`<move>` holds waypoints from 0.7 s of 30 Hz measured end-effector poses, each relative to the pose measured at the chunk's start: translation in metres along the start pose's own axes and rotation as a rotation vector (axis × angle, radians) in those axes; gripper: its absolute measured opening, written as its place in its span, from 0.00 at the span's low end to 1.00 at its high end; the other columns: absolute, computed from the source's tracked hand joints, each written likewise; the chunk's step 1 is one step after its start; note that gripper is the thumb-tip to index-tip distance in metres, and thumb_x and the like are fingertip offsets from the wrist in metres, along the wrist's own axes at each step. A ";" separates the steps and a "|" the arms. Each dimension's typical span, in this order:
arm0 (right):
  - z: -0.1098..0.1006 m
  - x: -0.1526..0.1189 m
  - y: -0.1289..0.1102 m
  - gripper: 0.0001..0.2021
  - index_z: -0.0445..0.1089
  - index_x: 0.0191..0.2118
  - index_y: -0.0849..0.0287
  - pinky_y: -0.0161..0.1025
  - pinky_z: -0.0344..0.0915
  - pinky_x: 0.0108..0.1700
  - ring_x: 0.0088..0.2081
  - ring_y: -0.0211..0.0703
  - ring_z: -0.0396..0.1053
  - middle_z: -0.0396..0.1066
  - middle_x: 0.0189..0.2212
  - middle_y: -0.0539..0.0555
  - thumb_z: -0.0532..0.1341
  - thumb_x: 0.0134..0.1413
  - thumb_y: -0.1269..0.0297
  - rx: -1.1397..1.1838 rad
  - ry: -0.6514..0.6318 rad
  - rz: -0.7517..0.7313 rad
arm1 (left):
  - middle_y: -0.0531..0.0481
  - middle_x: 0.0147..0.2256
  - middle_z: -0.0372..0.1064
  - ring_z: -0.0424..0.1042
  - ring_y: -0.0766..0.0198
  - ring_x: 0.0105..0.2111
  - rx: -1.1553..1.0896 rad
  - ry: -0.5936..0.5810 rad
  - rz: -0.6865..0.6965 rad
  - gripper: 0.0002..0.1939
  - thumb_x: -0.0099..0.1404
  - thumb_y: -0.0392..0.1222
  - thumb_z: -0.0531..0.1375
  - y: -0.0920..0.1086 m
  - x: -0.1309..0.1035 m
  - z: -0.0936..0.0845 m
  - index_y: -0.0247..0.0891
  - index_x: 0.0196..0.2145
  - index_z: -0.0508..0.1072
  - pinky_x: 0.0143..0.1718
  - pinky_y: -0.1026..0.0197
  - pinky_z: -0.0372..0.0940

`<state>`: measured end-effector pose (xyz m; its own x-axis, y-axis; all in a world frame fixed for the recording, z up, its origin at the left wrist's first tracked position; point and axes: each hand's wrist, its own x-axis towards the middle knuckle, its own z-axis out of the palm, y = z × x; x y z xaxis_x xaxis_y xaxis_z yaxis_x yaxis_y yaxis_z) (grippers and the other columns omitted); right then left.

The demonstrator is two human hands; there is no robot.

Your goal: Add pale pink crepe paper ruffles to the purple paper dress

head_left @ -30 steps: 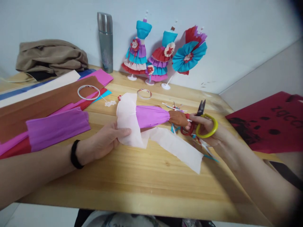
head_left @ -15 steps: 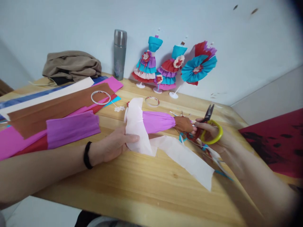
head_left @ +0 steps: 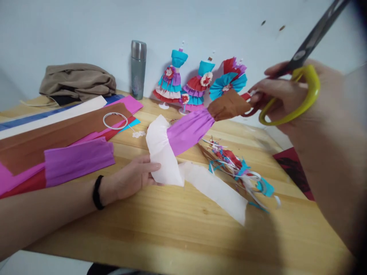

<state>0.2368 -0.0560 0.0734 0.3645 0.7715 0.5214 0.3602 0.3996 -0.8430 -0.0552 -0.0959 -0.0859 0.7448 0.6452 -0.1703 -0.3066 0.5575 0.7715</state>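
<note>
Left hand and right hand pinch opposite ends of the white-purple-brown paper dress, well behind the front edge of the wooden worktop; best angle the right's yellow-handled metal scissors clear.

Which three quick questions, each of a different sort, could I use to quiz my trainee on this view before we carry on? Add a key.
1. Multiple choice: which tool is in the right hand?
A) a ruler
B) scissors
C) a brush

2. True or false: the bottle stands upright.

3. Fill in the color: the left hand pinches the ____ end of the gathered paper piece, whose middle is purple and whose other end is brown.

Key: 1. B; 2. true; 3. white.
</note>
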 end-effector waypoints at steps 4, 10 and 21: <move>0.034 0.008 -0.042 0.13 0.67 0.23 0.58 0.31 0.62 0.18 0.15 0.34 0.68 0.61 0.11 0.40 0.66 0.43 0.84 -0.116 -0.075 -0.166 | 0.44 0.44 0.76 0.74 0.57 0.44 -0.055 0.039 -0.019 0.09 0.65 0.37 0.60 0.001 0.000 -0.003 0.36 0.44 0.74 0.43 0.56 0.67; 0.071 0.022 -0.069 0.14 0.70 0.29 0.56 0.27 0.58 0.18 0.18 0.31 0.69 0.64 0.14 0.39 0.65 0.42 0.85 -0.432 -0.408 -0.357 | 0.40 0.41 0.75 0.75 0.55 0.40 -0.122 0.138 -0.121 0.19 0.62 0.42 0.63 0.007 -0.002 -0.002 0.37 0.50 0.66 0.42 0.54 0.66; 0.063 0.040 -0.046 0.18 0.66 0.26 0.52 0.34 0.59 0.15 0.17 0.38 0.67 0.62 0.13 0.42 0.62 0.38 0.87 -0.338 -0.283 -0.342 | 0.42 0.37 0.75 0.76 0.58 0.37 -0.084 0.069 -0.103 0.20 0.60 0.39 0.66 0.003 0.002 -0.010 0.35 0.48 0.67 0.41 0.55 0.65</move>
<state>0.1811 -0.0120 0.1248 -0.0490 0.7473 0.6627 0.6896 0.5053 -0.5188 -0.0604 -0.0878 -0.0899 0.7334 0.6150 -0.2896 -0.2816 0.6626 0.6940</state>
